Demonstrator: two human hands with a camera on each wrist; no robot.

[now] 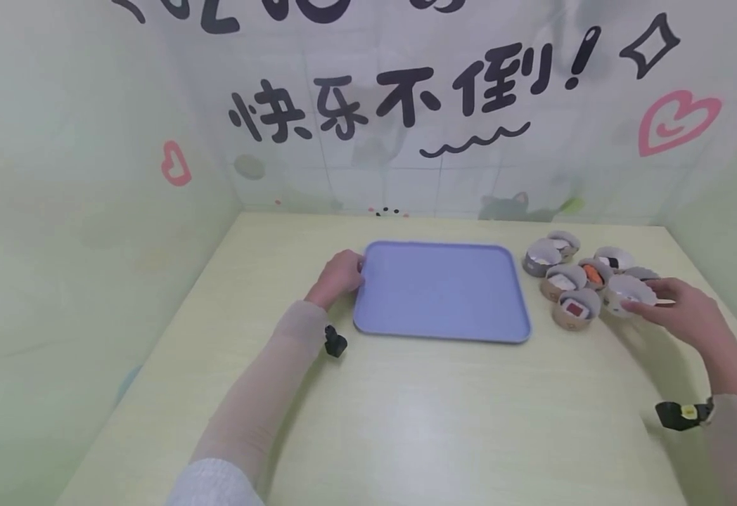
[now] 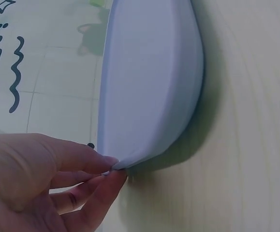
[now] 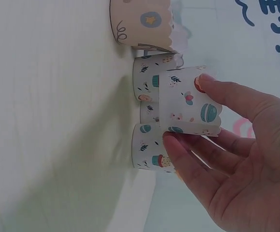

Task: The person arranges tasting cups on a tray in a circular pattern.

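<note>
My left hand (image 1: 340, 274) pinches the left rim of a lavender-blue rectangular tray (image 1: 441, 292), thumb above and fingers below. In the left wrist view, the tray (image 2: 144, 82) stretches away from the fingertips. My right hand (image 1: 685, 313) holds a white paper baking cup (image 3: 183, 99) with a scalloped rim and small printed cupcakes and leaves. Its thumb is on one side, the fingers on the other. In the right wrist view this cup stands out in front of similar printed cups (image 3: 152, 145). The inside of the held cup (image 1: 629, 287) looks pale in the head view.
Several paper cups cluster right of the tray. One holds an orange-topped sushi-like piece (image 1: 592, 273), another a white piece with a dark red square (image 1: 574, 309). A brown cup (image 3: 142, 21) shows at the top of the right wrist view. Walls (image 1: 343, 183) border the pale wooden table (image 1: 406, 414).
</note>
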